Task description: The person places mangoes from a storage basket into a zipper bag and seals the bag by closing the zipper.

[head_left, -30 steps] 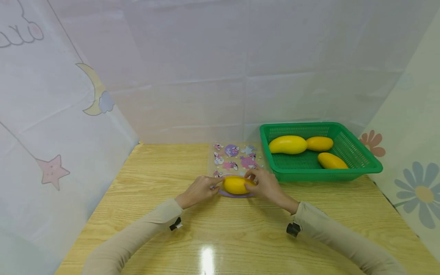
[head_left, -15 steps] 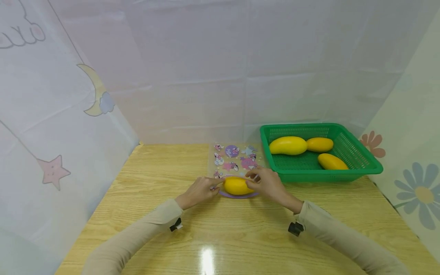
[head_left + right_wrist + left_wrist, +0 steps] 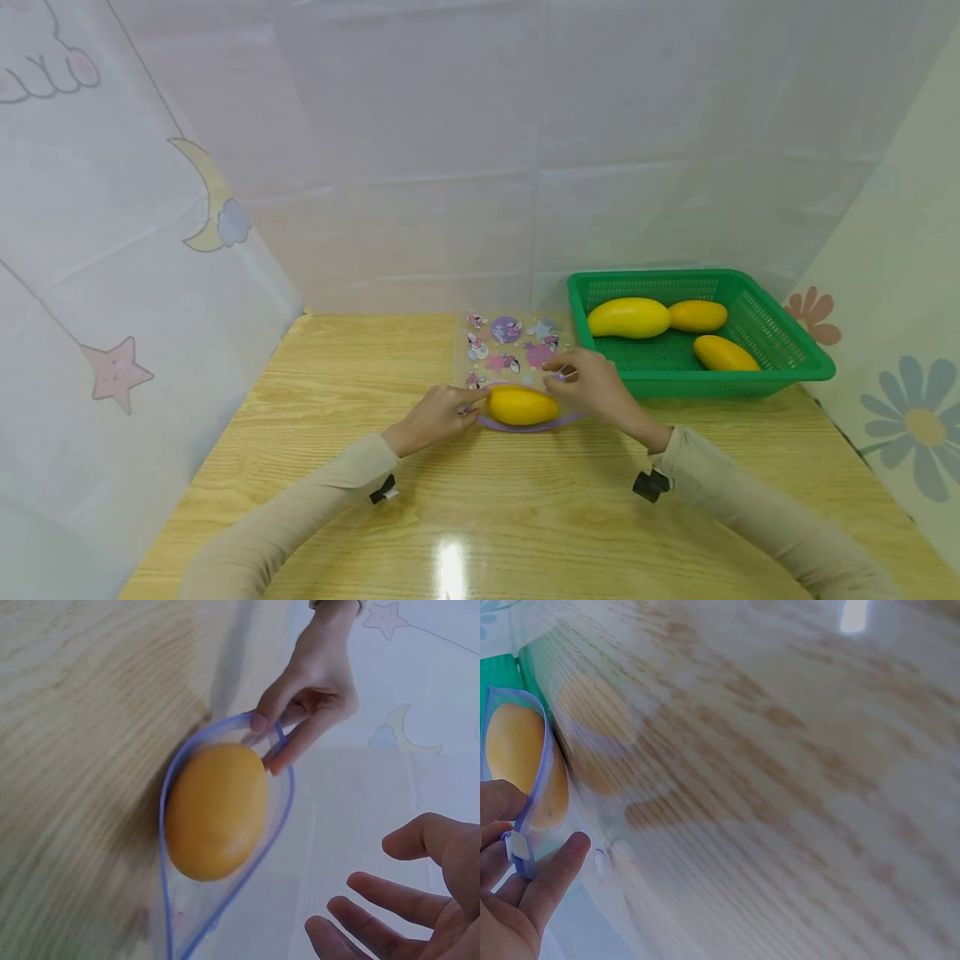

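Observation:
A yellow mango [image 3: 522, 406] lies inside the mouth of a clear zip bag [image 3: 506, 329] printed with cartoon figures. Purple strips [image 3: 279, 821] edge the mouth, which gapes around the fruit. My left hand [image 3: 435, 419] pinches the mouth's left corner. A white slider [image 3: 516, 846] sits between those fingers in the left wrist view. Beside the mango's right end is my right hand [image 3: 596, 392], apart from the fruit. In the right wrist view, the fingers [image 3: 390, 900] of that hand are spread and loosely bent, with nothing held.
At the back right of the wooden table [image 3: 360, 358] stands a green plastic basket [image 3: 712, 385]. It holds a large yellow mango [image 3: 628, 317] and two smaller ones, one at the back [image 3: 699, 316] and one in front [image 3: 725, 353]. A printed cloth [image 3: 420, 167] hangs behind the table.
My right hand has drawn away from the mango to the right, leaving its right end uncovered. The bag's mouth now shows wider on that side. My left hand stays put.

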### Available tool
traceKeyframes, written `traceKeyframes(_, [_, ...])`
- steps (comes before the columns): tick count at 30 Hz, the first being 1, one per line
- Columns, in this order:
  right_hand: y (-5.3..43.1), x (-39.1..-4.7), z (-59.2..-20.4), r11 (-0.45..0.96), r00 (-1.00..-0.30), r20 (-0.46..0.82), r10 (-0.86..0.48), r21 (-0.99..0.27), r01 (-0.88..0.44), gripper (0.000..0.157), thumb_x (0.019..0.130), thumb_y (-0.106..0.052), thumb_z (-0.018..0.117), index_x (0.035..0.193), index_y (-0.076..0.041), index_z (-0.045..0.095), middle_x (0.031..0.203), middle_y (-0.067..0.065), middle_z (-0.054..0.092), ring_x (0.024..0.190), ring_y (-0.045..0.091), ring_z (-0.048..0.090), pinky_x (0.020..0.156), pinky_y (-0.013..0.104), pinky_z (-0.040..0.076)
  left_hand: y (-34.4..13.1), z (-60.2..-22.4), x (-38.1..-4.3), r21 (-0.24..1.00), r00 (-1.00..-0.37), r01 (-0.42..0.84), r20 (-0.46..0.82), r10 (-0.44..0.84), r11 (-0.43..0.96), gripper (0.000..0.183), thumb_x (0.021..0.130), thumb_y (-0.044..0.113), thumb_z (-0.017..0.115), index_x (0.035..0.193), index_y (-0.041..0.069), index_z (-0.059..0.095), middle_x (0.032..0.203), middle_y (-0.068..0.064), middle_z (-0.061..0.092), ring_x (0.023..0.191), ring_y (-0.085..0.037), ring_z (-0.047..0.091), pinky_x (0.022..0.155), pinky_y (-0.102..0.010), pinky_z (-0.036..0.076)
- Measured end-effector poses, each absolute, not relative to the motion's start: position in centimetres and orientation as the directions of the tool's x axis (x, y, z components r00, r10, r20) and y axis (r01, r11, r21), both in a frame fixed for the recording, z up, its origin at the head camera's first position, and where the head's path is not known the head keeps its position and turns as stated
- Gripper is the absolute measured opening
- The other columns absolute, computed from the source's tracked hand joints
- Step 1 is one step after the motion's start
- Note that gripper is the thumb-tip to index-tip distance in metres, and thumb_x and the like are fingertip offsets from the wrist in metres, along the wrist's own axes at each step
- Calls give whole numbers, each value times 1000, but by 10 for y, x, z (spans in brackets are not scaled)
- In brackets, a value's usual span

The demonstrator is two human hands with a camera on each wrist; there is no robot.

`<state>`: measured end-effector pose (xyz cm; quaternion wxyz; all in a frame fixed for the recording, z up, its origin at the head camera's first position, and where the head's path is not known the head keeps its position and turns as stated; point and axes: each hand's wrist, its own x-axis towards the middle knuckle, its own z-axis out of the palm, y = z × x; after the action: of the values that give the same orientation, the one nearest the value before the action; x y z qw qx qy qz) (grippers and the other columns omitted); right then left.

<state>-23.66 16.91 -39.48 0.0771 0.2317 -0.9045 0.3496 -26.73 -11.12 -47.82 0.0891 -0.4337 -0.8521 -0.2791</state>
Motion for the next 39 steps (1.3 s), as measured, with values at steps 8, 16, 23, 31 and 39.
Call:
traceKeyframes(8, [180, -245, -385, 641, -889, 297, -348, -617, -457, 21, 90, -11, 70, 107, 0, 74, 104, 17, 66, 95, 39, 64, 80, 48, 56, -112, -478, -267, 367, -588, 807, 427, 688, 462, 36, 85, -3, 72, 121, -3, 68, 86, -10, 74, 42, 5, 18, 38, -12, 25])
traceKeyframes(16, [185, -251, -379, 639, -905, 276, -324, -641, -424, 24, 93, -12, 68, 112, -1, 73, 114, 19, 66, 101, 38, 61, 83, 48, 56, -112, -481, -269, 364, -586, 808, 420, 692, 463, 35, 86, -1, 73, 120, -2, 69, 103, -14, 74, 43, 7, 20, 39, -11, 28])
traceKeyframes(23, [186, -255, -373, 661, -916, 258, -307, -635, -400, 24, 94, -14, 66, 113, -2, 73, 118, 21, 64, 102, 39, 61, 82, 49, 55, -112, -481, -269, 361, -583, 811, 426, 692, 460, 36, 85, -2, 73, 120, -2, 69, 103, -14, 74, 44, 7, 19, 39, -11, 28])
traceKeyframes(31, [192, -263, -366, 673, -930, 233, -285, -642, -367, 27, 96, -20, 65, 116, -2, 72, 122, 19, 63, 101, 36, 61, 82, 50, 53, -112, -481, -269, 372, -599, 799, 411, 688, 473, 35, 86, -1, 72, 121, -2, 69, 101, -13, 74, 42, 5, 21, 39, -11, 28])
traceKeyframes(39, [202, -273, -360, 688, -930, 232, -285, -626, -367, 28, 97, -20, 65, 117, -1, 71, 125, 21, 63, 105, 39, 60, 88, 52, 51, -111, -481, -269, 371, -611, 790, 396, 686, 488, 34, 86, 0, 72, 120, -2, 69, 100, -13, 74, 42, 5, 21, 38, -12, 28])
